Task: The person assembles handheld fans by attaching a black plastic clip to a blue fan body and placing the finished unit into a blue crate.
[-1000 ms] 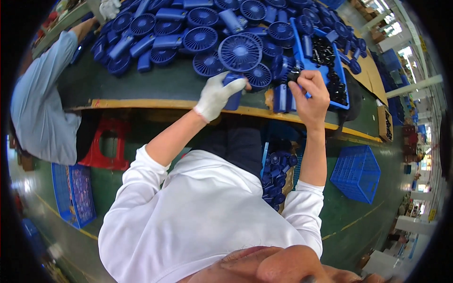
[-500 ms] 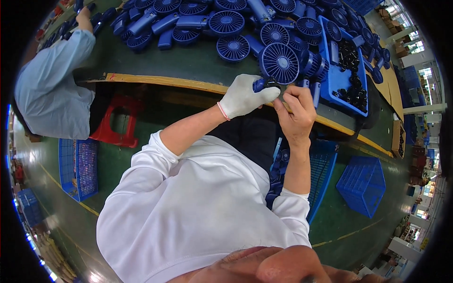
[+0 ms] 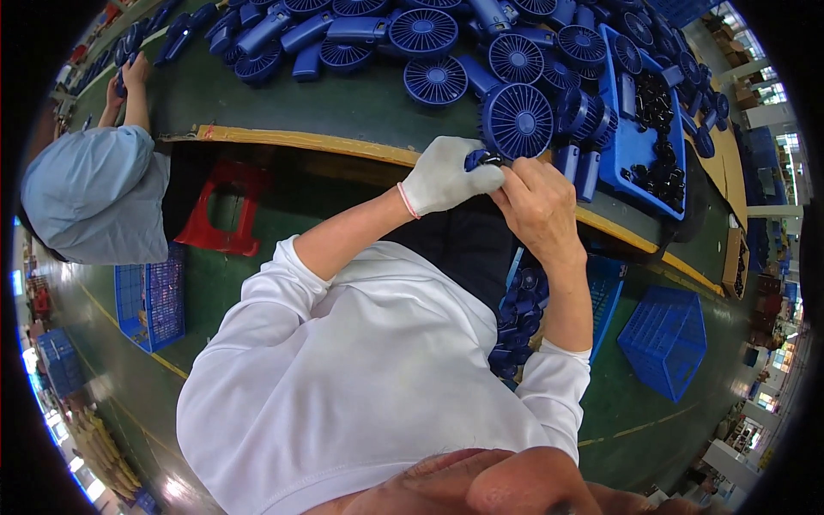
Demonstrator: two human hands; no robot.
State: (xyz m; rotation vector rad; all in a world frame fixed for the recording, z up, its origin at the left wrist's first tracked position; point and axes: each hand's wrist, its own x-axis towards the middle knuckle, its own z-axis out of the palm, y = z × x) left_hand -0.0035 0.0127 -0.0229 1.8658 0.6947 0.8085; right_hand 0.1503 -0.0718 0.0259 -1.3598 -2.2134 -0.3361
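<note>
Co-worker (image 3: 94, 193), one, light blue top, at the workbench's (image 3: 283, 90) far left edge; one hand (image 3: 136, 70) rests on the bench top.
Red stool (image 3: 221, 210), one, under the bench's front edge.
Blue mesh crates, three in view: one (image 3: 148, 296) on the floor at left, one (image 3: 605, 287) below the bench holding blue parts (image 3: 515, 322), one (image 3: 665, 339) on the floor at right.
Blue handheld fans (image 3: 429, 34), a loose heap along the bench's far side; too many and too overlapped to count.
Left hand (image 3: 442, 176), white glove, fingers closed on a small blue fan part (image 3: 479, 158) held just above the bench's front edge.
Round fan grille (image 3: 517, 120), one, standing just behind both hands.
Right hand (image 3: 541, 206), bare, fingers pinched together on the same part.
Blue tray (image 3: 620, 159), one, at the bench's right end, containing small black pieces (image 3: 657, 112), uncounted.
</note>
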